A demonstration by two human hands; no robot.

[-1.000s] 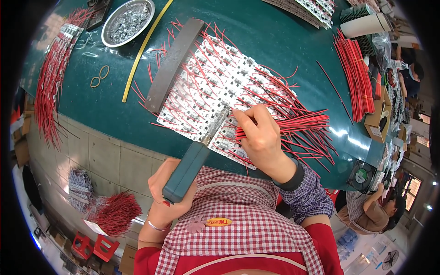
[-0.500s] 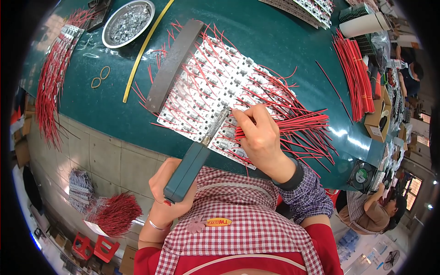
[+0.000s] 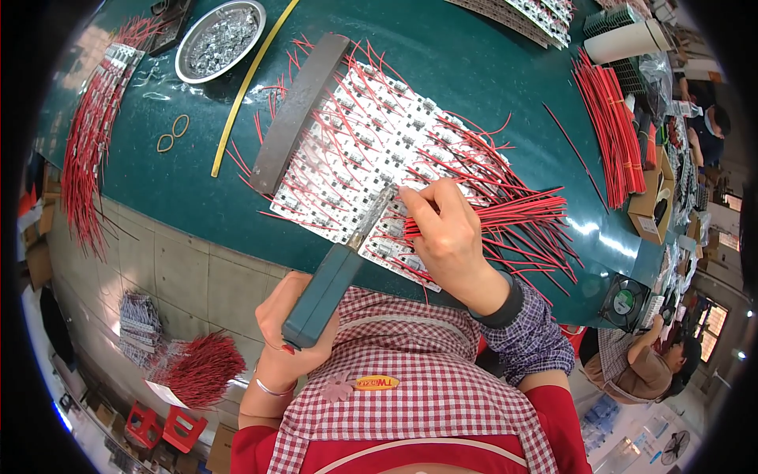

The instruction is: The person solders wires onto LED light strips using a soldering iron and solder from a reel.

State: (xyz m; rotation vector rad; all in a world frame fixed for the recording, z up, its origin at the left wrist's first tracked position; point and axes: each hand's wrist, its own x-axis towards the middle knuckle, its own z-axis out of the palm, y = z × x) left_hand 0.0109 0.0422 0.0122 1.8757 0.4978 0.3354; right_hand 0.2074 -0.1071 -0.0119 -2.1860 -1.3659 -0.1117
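Observation:
My left hand [image 3: 286,316] is wrapped round the dark green handle of a soldering iron [image 3: 322,294]. Its metal tip reaches up and right onto a white circuit board panel [image 3: 332,174] covered with small dark components. Right by the tip, my right hand [image 3: 450,233] pinches a wire end between thumb and forefinger. A bundle of red and black wires [image 3: 517,215] runs under the palm and fans out to the right. Many red wires stand on the panel, whose left side lies under a dark flat bar [image 3: 302,114]. My fingertips hide the exact joint.
A metal bowl [image 3: 183,67] of silvery scraps, a yellow strip [image 3: 254,79] and rubber bands [image 3: 181,125] lie on the green table [image 3: 213,213] to the left. Wired boards [image 3: 95,134] hang over its left edge. Red wire bundles [image 3: 612,126] and a small fan [image 3: 624,302] are at right; co-workers sit beyond.
Both hands and the soldering iron stay almost in place, with only a very slight shift of the right fingers. At the far right, a co-worker's head has moved a little.

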